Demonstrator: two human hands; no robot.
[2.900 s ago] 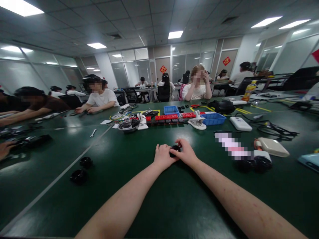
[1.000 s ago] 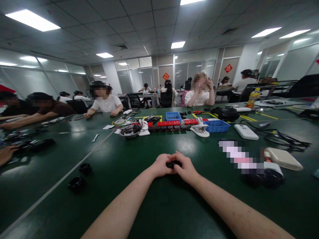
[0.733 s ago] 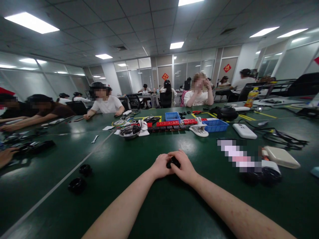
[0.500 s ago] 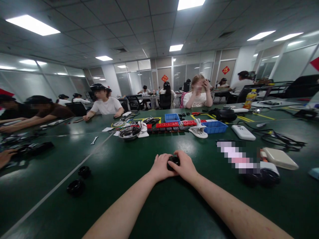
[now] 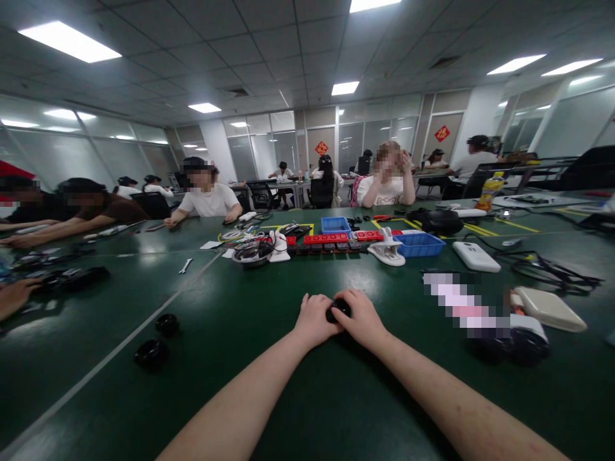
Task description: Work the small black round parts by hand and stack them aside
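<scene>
On the green table [image 5: 307, 397] straight ahead, both of my hands are closed around a glossy black round part [image 5: 339, 310]. My left hand [image 5: 317, 320] grips its left side, with the fingers curled behind it. From the right, my right hand [image 5: 362, 317] wraps it, the thumb lying across its top. Much of the part is hidden by the fingers. To the left lie two similar black ring-like parts, a nearer one [image 5: 151, 353] and a farther one [image 5: 168, 324], apart from my hands.
A small wrench [image 5: 185, 266] lies left. Ahead are a metal bowl [image 5: 252, 256] with cables, a row of red blocks [image 5: 327, 238], a white clamp [image 5: 387, 251] and a blue bin [image 5: 419, 244]. White boxes [image 5: 475, 257] and cables are right. Several people sit around.
My right thumb has shifted up over the black part. Both hands stay around it, and the whole view has turned slightly to the left.
</scene>
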